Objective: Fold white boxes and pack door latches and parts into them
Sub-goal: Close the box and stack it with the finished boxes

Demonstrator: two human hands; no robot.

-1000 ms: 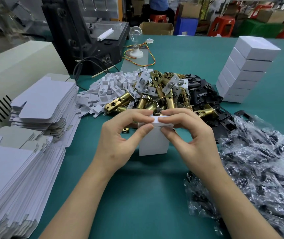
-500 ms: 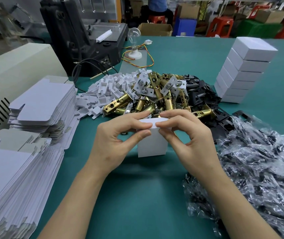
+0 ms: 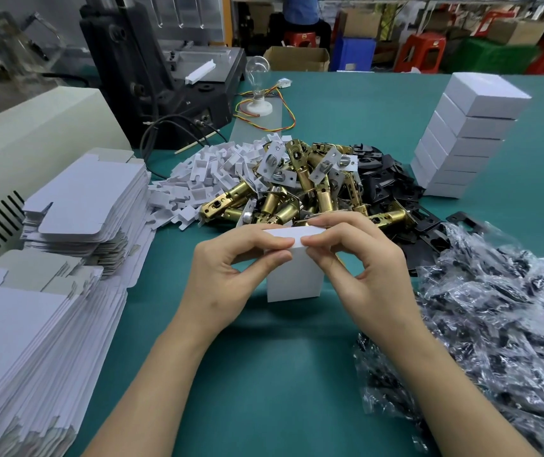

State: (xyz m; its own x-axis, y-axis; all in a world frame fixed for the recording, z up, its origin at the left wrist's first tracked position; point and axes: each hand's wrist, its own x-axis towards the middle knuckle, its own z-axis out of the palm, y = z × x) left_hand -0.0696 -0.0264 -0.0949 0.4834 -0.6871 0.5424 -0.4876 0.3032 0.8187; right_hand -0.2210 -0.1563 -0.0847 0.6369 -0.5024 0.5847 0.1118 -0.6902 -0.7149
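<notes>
Table surface (image 3: 346, 103): plain teal green. Folded box (image 3: 293, 278) at centre: plain white, no print. Stack of closed boxes (image 3: 462, 140): white throughout. Flat box blanks (image 3: 89, 196): white face, grey-brown reverse at the flaps. Door latches (image 3: 303, 192): brass-gold bodies, silver faceplates. Metal plates (image 3: 382, 186): matt black. Card inserts (image 3: 204, 173): white. Plastic bags (image 3: 495, 324): clear and glossy, black parts showing through. Machine (image 3: 152, 77): black. Housing (image 3: 33, 143) at left: cream, dark vent slots. Wires (image 3: 264, 125): yellow and red. Stools (image 3: 424, 51): red.
</notes>
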